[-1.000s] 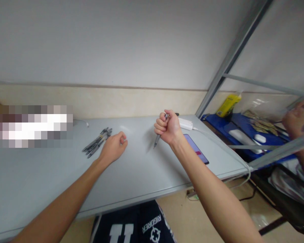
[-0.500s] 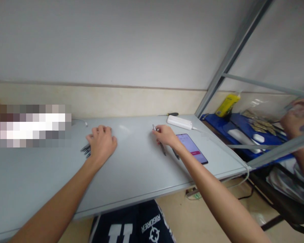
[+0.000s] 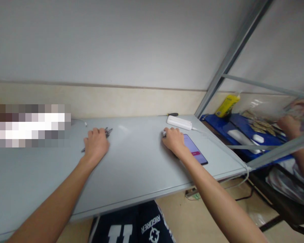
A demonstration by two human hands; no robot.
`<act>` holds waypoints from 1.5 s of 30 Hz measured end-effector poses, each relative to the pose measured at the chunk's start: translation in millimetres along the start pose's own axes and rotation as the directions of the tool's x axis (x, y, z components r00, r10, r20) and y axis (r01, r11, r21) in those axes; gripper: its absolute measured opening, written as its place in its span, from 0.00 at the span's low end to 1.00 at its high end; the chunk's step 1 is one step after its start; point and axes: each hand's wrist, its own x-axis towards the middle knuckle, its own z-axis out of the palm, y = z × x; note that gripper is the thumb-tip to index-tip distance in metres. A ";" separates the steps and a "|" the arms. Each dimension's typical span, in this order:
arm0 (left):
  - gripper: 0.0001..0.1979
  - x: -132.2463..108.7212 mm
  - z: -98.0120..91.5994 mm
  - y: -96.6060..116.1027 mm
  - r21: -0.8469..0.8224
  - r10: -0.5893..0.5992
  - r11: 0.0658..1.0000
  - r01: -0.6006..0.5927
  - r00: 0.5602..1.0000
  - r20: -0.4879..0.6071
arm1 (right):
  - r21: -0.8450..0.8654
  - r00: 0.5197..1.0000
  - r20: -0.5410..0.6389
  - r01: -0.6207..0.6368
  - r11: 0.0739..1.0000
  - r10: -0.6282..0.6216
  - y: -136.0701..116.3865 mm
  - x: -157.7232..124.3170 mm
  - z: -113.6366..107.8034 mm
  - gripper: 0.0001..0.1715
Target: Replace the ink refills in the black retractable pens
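Observation:
My left hand (image 3: pixel 95 144) lies palm down on the grey table (image 3: pixel 131 168), its fingers curled over a bunch of dark pens (image 3: pixel 107 131) whose tips stick out past the knuckles. My right hand (image 3: pixel 174 140) rests palm down near the table's right side, fingers bent over a pen (image 3: pixel 163 133) of which only a light end shows at the fingertips. It lies just left of a smartphone (image 3: pixel 195 152) with a lit screen. Whether either hand grips its pens or only covers them is hidden.
A white power adapter (image 3: pixel 179 122) with a cable and a small screwdriver (image 3: pixel 172 114) lie at the table's back edge. A metal frame post (image 3: pixel 228 60) rises at the right. Beyond it another person's hands (image 3: pixel 291 125) work over a blue tray (image 3: pixel 225 125).
My right hand came down from a raised fist on an upright pen and now lies on the table beside the phone. My left hand slid left onto the bunch of pens.

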 end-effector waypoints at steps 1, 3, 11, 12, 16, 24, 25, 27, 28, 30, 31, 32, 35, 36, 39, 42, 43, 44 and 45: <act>0.19 -0.2 -0.5 0.2 0.004 0.003 1.000 -0.003 1.000 -0.002 | -0.006 1.000 0.001 -0.010 1.000 0.010 1.5 0.5 -0.6 0.22; 0.19 -0.3 -1.3 -0.3 0.003 0.016 1.000 -0.016 1.000 -0.006 | 0.000 0.999 0.026 -0.028 1.000 0.028 4.6 2.3 -2.6 0.23; 0.17 5.5 3.1 0.3 -0.113 0.185 0.971 -0.210 0.962 -0.200 | 0.269 0.987 -0.066 0.156 0.950 -0.143 -5.0 4.8 1.6 0.25; 0.16 4.0 3.1 4.2 -0.144 0.257 0.944 -0.298 0.934 -0.250 | 0.359 0.973 -0.105 0.229 0.905 -0.205 -10.4 3.9 4.9 0.23; 0.16 -13.1 0.9 29.6 -0.158 0.625 0.692 -0.704 0.694 -0.358 | 0.735 0.901 -0.079 0.342 0.585 -0.427 -29.5 0.6 16.3 0.25; 0.08 -29.7 -3.9 49.1 -0.244 0.656 0.472 -0.847 0.523 -0.544 | 0.969 0.769 0.142 0.021 0.247 -0.623 -12.1 -4.9 22.3 0.23; 0.07 -27.3 -4.4 46.5 -0.260 0.641 0.487 -0.833 0.544 -0.541 | 0.975 0.796 0.141 -0.007 0.223 -0.589 -8.5 -5.9 22.9 0.22; 0.07 -22.5 -4.9 40.5 -0.332 0.616 0.480 -0.812 0.582 -0.532 | 0.982 0.850 0.156 -0.078 0.173 -0.504 -2.0 -7.6 23.4 0.22; 0.07 -20.5 -4.9 37.6 -0.371 0.592 0.477 -0.797 0.603 -0.535 | 0.983 0.871 0.168 -0.112 0.147 -0.462 0.9 -8.3 23.3 0.22; 0.07 -18.3 -4.7 33.2 -0.415 0.577 0.460 -0.785 0.619 -0.533 | 0.979 0.879 0.203 -0.171 0.112 -0.431 6.1 -9.3 22.3 0.21; 0.07 -17.9 -4.7 31.9 -0.425 0.573 0.455 -0.783 0.622 -0.534 | 0.975 0.870 0.222 -0.193 0.110 -0.440 8.4 -9.8 21.5 0.21; 0.07 -18.1 -4.8 31.3 -0.425 0.573 0.451 -0.785 0.620 -0.536 | 0.971 0.857 0.239 -0.210 0.115 -0.457 10.4 -10.3 20.4 0.20; 0.08 -20.8 -6.1 32.8 -0.355 0.602 0.467 -0.810 0.585 -0.543 | 0.960 0.802 0.279 -0.234 0.152 -0.528 13.1 -12.3 15.3 0.18; 0.09 -22.3 -6.9 34.2 -0.302 0.626 0.475 -0.826 0.559 -0.544 | 0.957 0.781 0.289 -0.235 0.168 -0.554 12.6 -13.2 12.6 0.17; 0.11 -28.7 -9.8 40.9 -0.080 0.731 0.481 -0.873 0.449 -0.514 | 0.946 0.684 0.323 -0.205 0.253 -0.654 5.5 -15.6 1.2 0.14; 0.08 -36.0 -12.3 50.8 0.105 0.819 0.483 -0.869 0.406 -0.405 | 0.900 0.532 0.408 -0.101 0.423 -0.742 -9.6 -17.4 -10.9 0.22; 0.08 -38.0 -12.8 54.2 0.132 0.829 0.490 -0.862 0.413 -0.378 | 0.870 0.527 0.433 -0.031 0.492 -0.731 -15.8 -17.7 -13.7 0.19; 0.07 -39.7 -13.1 57.2 0.151 0.831 0.499 -0.853 0.423 -0.361 | 0.815 0.558 0.452 0.059 0.577 -0.696 -22.1 -17.9 -15.4 0.13; 0.06 -41.0 -13.1 59.6 0.163 0.824 0.523 -0.837 0.448 -0.346 | 0.740 0.625 0.446 0.145 0.656 -0.641 -28.3 -17.9 -16.0 0.09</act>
